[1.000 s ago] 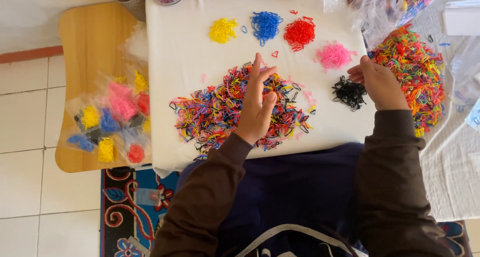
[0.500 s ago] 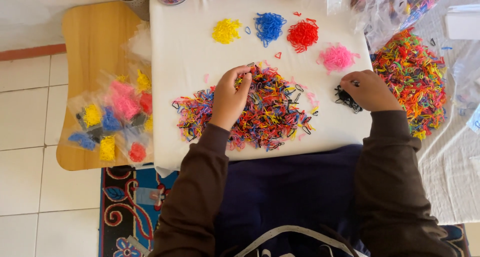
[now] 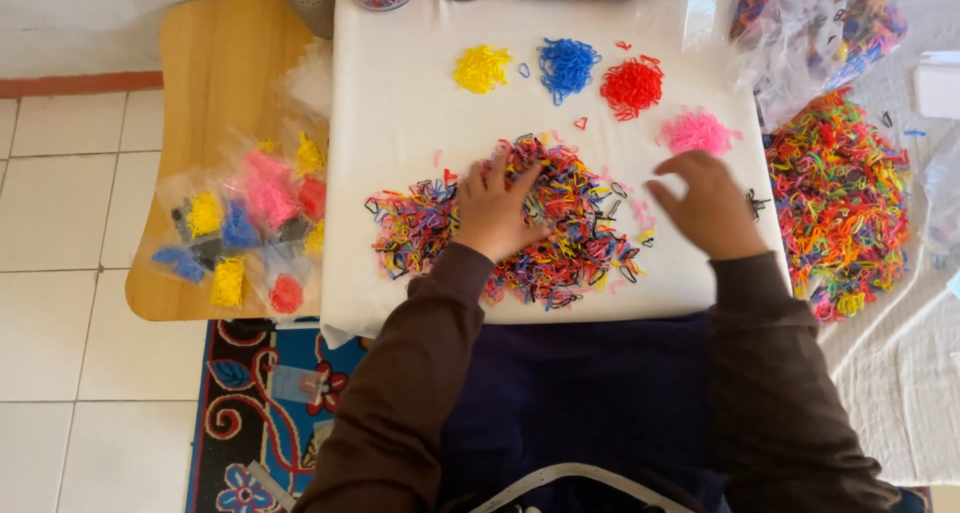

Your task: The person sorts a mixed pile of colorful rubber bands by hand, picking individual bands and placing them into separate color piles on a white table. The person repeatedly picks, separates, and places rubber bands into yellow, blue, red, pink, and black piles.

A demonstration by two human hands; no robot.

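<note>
On the white board (image 3: 420, 83) across your lap, your left hand (image 3: 492, 211) lies palm down on the big mixed pile of small rubber bands (image 3: 560, 228), fingers spread and pressed into it, pinching nothing that shows. Your right hand (image 3: 710, 205) hovers just right of that pile, fingers loosely curled and apart; whether a band sits between the tips you cannot tell from this angle. To work the pile well, rake a thin layer outward with the flat left hand so single colours show, then pick one colour at a time with thumb and forefinger, so you don't drag tangled neighbours along. Keep strays away from the board's edge. Counted: four sorted heaps at the far side, one yellow heap (image 3: 482, 68), one blue heap (image 3: 566, 67), one red heap (image 3: 632, 85), one pink heap (image 3: 696, 131); a small black cluster (image 3: 757, 203) peeps out beside your right hand. One second mixed heap (image 3: 840, 208) lies on the cloth to your right, and about nine small filled bags (image 3: 250, 223) rest on the wooden stool (image 3: 215, 63) at left.
</note>
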